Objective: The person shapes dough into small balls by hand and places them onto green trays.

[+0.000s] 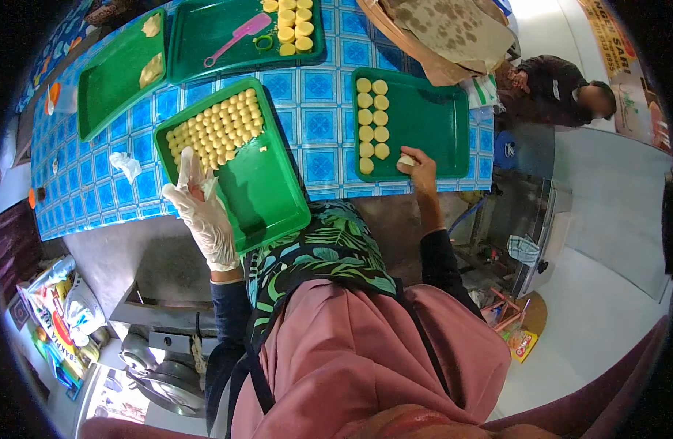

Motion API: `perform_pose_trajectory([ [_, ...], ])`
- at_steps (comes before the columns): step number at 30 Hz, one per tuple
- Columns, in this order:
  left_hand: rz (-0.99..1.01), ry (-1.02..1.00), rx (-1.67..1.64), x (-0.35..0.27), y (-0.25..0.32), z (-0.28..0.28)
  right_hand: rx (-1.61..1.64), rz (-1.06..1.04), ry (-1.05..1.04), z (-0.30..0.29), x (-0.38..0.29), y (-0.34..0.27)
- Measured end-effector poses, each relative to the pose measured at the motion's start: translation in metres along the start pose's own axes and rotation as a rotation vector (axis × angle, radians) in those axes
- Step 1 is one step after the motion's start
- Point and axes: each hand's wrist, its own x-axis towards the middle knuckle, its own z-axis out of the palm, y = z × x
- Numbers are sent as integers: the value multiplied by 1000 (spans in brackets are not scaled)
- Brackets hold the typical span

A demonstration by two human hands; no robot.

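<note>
My left hand, in a thin translucent glove, is over the near-left edge of a green tray. Its fingers are spread, and bare skin shows at the palm, where the glove looks torn or loose. Rows of small yellow dough balls fill the far part of that tray, and one small crumb lies apart from them. Bare, my right hand pinches a pale piece of dough over the front edge of another green tray. Two columns of round, flat-topped dough pieces stand along that tray's left side.
A far green tray holds a pink spatula, a green ring and yellow rounds. Dough lumps lie in the left tray. A large round basket overhangs the back right. Someone sits at right.
</note>
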Motion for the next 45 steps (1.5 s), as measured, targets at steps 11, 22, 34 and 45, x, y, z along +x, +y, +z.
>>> perform_pose_trajectory([
  [11, -63, 21, -8, -11, 6, 16, -614, -330, 115, 18, 11, 22],
  [22, -68, 47, -71, -22, -4, 2, -985, -603, 52, 41, 0, -12],
  [34, -365, -393, -76, -39, -42, 26, -49, -304, -107, 45, -18, -52],
  [45, -617, -356, -434, -51, -28, 77, 256, -492, -360, 138, -84, -116],
])
